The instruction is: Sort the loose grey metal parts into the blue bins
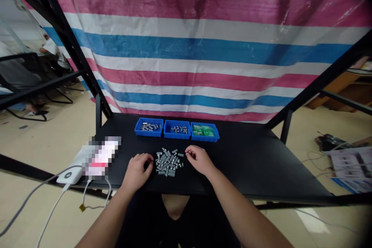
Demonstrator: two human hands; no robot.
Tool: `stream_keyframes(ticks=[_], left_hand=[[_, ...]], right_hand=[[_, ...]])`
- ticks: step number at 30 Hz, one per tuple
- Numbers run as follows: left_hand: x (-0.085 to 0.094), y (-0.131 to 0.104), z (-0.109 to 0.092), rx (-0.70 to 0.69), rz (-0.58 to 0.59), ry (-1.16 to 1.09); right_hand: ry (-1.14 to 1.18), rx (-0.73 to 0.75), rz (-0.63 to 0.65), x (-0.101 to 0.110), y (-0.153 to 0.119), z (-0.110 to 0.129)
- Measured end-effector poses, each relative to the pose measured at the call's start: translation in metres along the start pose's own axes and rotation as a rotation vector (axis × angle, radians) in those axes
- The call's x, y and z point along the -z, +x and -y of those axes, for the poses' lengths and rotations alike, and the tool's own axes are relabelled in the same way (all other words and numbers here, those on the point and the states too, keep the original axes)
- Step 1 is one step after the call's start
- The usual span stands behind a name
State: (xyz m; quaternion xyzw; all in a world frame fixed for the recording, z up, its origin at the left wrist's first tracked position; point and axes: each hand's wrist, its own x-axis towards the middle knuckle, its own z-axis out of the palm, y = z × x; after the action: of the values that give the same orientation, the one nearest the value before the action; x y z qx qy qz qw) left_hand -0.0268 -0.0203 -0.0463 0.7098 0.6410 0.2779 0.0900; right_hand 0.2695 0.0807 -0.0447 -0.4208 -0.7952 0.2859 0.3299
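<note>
A pile of small grey metal cylinders and fittings (167,162) lies on the black table between my two hands. My left hand (137,168) rests just left of the pile, fingers loosely curved and the thumb apart from them, with nothing seen in it. On the other side, my right hand (200,159) lies with its fingers bent and a gap before the thumb. Its fingertips are close to a loose grey cylinder (180,155) at the pile's right edge. No held part shows in it, though its palm is hidden.
Behind the pile stand a blue tray (148,134) of metal cylinders, a blue tray (176,136) of small metal pieces and a blue tray (205,138) with green packets. A white power bank (69,176) with cables and a blurred phone (103,159) lie at left. Striped sheeting (186,54) hangs behind.
</note>
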Motion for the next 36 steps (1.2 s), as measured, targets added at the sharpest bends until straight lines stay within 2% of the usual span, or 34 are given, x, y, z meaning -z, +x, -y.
stream_keyframes(ticks=[5,11,16,19,23,24,26,28,29,31,33,36], left_hand=[[-0.001,0.013,0.007,0.024,0.0,-0.095],[0.003,0.04,0.008,-0.083,0.166,-0.042],[0.006,0.049,0.005,-0.022,0.193,-0.01],[0.017,0.056,0.009,0.04,0.241,0.02],[0.039,0.08,0.017,0.044,0.402,-0.065],[0.045,0.088,0.018,0.038,0.373,-0.09],[0.054,0.104,0.016,0.094,0.18,-0.077],[0.061,0.115,0.012,0.193,-0.011,0.031],[0.063,0.117,0.009,0.226,-0.055,0.099],[0.065,0.114,0.004,0.249,-0.056,0.195],[0.064,0.101,0.0,0.244,-0.016,0.196],[0.057,0.072,-0.007,0.208,0.13,0.072]], right_hand=[[0.135,-0.072,-0.189,-0.009,-0.012,-0.012],[0.258,-0.12,-0.207,-0.002,-0.008,-0.024],[0.418,-0.194,-0.265,0.002,-0.009,-0.034],[0.46,-0.22,-0.261,0.003,-0.009,-0.035],[0.512,-0.243,-0.275,0.004,-0.009,-0.033],[0.524,-0.25,-0.28,0.004,-0.009,-0.032],[0.534,-0.263,-0.283,0.005,-0.008,-0.031],[0.532,-0.268,-0.28,0.006,-0.008,-0.031],[0.53,-0.27,-0.278,0.006,-0.009,-0.03],[0.531,-0.275,-0.276,0.006,-0.009,-0.03],[0.535,-0.277,-0.275,0.007,-0.009,-0.029],[0.541,-0.276,-0.269,0.007,-0.009,-0.028]])
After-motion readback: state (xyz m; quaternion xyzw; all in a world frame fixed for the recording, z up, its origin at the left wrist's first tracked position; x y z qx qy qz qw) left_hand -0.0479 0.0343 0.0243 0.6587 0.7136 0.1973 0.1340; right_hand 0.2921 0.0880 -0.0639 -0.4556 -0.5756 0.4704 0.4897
